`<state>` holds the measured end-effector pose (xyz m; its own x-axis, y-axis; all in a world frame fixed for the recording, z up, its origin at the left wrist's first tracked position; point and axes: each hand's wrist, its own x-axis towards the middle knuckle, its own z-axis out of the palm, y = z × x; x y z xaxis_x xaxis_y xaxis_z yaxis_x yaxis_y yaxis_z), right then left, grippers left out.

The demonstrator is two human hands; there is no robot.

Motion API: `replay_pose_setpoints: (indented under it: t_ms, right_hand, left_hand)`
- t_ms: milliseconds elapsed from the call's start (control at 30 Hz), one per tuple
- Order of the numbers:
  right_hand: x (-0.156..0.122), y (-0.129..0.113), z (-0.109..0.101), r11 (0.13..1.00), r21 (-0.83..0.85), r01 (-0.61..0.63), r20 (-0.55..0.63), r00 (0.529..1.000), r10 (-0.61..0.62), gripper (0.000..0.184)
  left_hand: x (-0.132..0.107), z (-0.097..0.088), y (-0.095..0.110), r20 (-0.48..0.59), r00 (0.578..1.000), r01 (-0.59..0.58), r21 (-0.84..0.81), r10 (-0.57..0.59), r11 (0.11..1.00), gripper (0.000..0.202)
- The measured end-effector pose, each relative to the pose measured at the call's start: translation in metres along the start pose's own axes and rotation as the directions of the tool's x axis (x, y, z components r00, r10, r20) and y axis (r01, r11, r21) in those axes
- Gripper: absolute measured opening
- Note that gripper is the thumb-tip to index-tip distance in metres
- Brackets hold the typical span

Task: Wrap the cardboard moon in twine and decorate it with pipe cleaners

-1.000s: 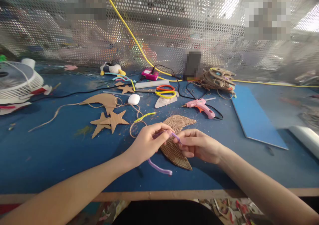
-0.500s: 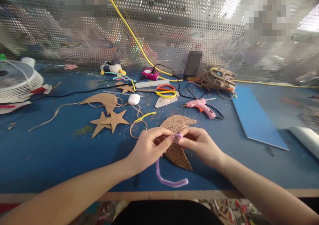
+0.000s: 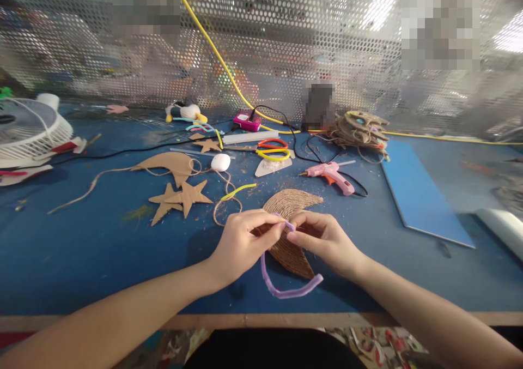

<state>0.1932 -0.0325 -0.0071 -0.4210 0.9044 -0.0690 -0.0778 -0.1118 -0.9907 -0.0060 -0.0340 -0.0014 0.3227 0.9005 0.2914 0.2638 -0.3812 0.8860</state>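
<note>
A purple pipe cleaner is pinched between my two hands, its long tail hanging in a curve below my left hand. My left hand grips it between thumb and forefinger. Just to the right, the fingertips of my right hand hold its short bent end. Beneath both hands lies a crescent moon wrapped in brown twine, its middle partly covered by my fingers. The tail's free tip is at the lower point of the crescent.
Cardboard stars, a cardboard crescent with twine and a white ball lie left of centre. Behind the hands are scissors and a pink glue gun. A blue board lies right; a fan sits left.
The pipe cleaner's hanging tail has swung to the right and slightly up. My fingers have shifted a little at its short bent end, both hands still pinching it.
</note>
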Motion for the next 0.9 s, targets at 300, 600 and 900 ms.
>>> replay_pose_setpoints:
  t_ms: [300,600,900]
  right_hand:
    - [-0.0008,0.0026,-0.0086,0.947,0.237,-0.218,0.119,0.974,0.194,0.023]
    - [-0.0011,0.0073,-0.0078,0.837,0.415,-0.356,0.211,0.933,0.292,0.010]
    - [0.0060,0.0019,-0.0049,0.911,0.351,-0.217,0.006,0.973,0.229,0.021]
  left_hand:
    - [0.0037,-0.0029,-0.0006,0.017,0.979,-0.203,0.076,0.202,0.976,0.012]
    - [0.0041,-0.0029,-0.0069,0.046,0.950,-0.312,0.103,0.309,0.945,0.016]
    - [0.0026,0.0048,-0.0058,0.087,0.954,-0.300,0.207,0.288,0.931,0.032]
